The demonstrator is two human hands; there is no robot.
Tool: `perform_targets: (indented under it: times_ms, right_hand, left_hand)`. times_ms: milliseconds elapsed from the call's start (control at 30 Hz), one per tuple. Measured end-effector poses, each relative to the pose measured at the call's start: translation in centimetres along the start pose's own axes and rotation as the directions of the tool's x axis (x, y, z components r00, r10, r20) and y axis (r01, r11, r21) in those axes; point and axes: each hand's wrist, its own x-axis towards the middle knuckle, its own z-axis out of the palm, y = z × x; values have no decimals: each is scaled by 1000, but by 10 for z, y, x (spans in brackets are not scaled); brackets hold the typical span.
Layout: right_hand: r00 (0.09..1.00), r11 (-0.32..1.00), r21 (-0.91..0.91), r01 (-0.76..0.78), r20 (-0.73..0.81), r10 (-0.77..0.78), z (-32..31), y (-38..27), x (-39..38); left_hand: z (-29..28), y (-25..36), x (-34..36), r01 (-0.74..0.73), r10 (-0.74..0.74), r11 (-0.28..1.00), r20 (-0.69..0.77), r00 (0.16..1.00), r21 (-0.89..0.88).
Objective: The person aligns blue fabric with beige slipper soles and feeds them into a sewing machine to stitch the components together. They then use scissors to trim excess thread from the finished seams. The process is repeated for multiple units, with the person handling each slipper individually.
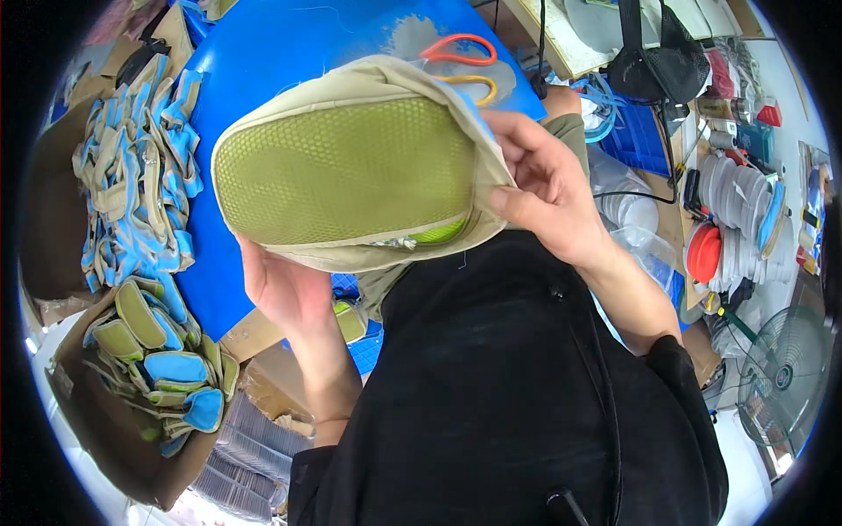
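Between my two hands is a beige fabric bag piece with a large olive-green mesh panel facing up. Its lower edge shows a small twist of thread and a strip of brighter green. My left hand is under the lower left edge, most of its fingers hidden behind the fabric. At the right end, my right hand pinches the beige rim between thumb and fingers. Just beyond the piece, scissors with red and yellow handles lie on the blue tabletop; their blades are hidden.
Beige and blue fabric strips are heaped along the left. Below them, a cardboard box holds green and blue padded pieces. Stacked grey pieces stand beside it. To the right are white rolls and a fan.
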Motion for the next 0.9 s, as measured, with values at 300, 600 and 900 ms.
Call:
perform_targets:
  times_ms: [300, 600, 900]
  right_hand:
    - [997, 994, -84, -64, -39, 61, -14, 13, 8]
    - [961, 945, -175, -275, -13, 277, -14, 43, 18]
    - [976, 389, -900, 199, 145, -163, -65, 42, 26]
  left_hand:
    - [-14, 10, 7, -12, 127, 736, -121, 985, 677]
    - [-78, 44, 179, -135, 535, 724, -427, 729, 677]
    - [179, -147, 52, -562, -115, 717, 866, 487, 412]
